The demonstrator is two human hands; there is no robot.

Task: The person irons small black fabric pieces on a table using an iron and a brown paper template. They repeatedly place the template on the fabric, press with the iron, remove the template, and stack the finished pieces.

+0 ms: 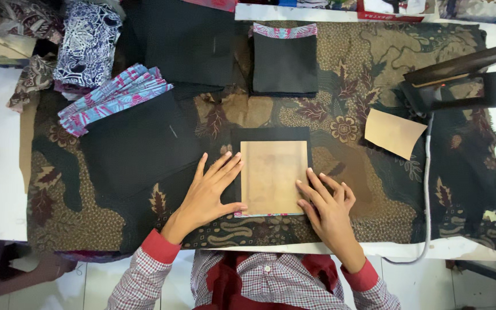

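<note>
Two hands flatten a tan card on black fabric.

The left hand (pixel 209 192) and right hand (pixel 327 202) lie with fingers released, flat, flanking the tan card (pixel 272 177) on a black fabric piece (pixel 270 135), mid-surface on the patterned cloth (pixel 368 51); an iron (pixel 460 80) rests right.
</note>
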